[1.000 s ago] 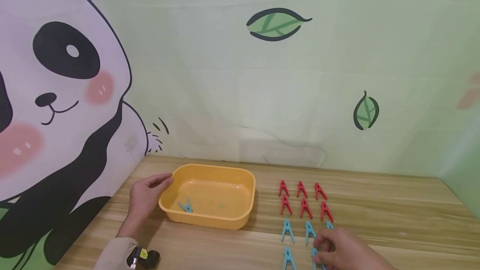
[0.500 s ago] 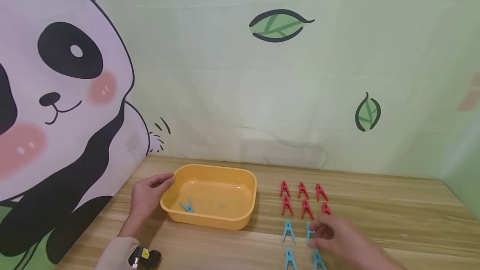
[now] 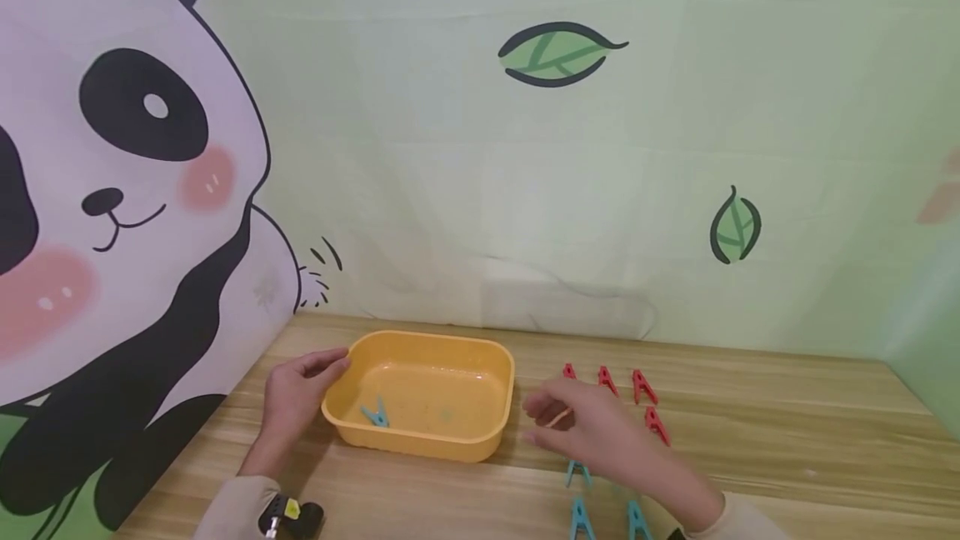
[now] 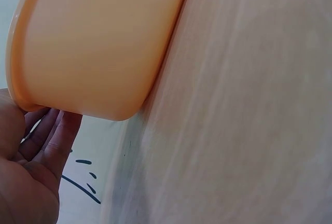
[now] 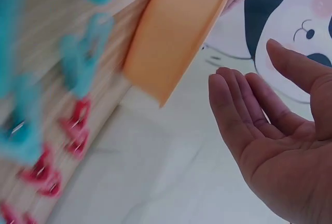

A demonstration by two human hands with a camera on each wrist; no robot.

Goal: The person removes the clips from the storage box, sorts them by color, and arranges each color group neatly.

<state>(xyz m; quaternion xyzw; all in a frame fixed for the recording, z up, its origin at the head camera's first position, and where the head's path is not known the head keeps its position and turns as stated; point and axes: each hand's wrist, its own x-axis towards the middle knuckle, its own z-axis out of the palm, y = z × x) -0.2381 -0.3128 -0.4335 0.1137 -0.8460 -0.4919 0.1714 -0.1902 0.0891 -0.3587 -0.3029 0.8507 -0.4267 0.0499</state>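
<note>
A yellow plastic tray (image 3: pixel 420 442) stands on the wooden table with one blue clothespin (image 3: pixel 377 415) lying inside. My left hand (image 3: pixel 292 398) holds the tray's left end, thumb at the rim and fingers against the outer wall, as the left wrist view (image 4: pixel 39 156) shows. Just right of the tray, my right hand (image 3: pixel 592 427) hovers over the table. Its thumb and fingers are apart and loosely bent in the right wrist view (image 5: pixel 275 136), and nothing shows between them. Beneath and around it lie red clothespins (image 3: pixel 643 387) and blue clothespins (image 3: pixel 580 518), partly hidden by the hand and forearm.
The wooden table (image 3: pixel 787 440) runs back to a pale green fabric backdrop (image 3: pixel 420 148) printed with leaves and a large panda. Red clothespins lie in rows behind the blue ones. A black device with a yellow label (image 3: pixel 291 508) sits on the left wrist.
My right hand has moved left from the blue clothespins at the right, over the rows, to beside the tray. My left hand and the tray have stayed in place.
</note>
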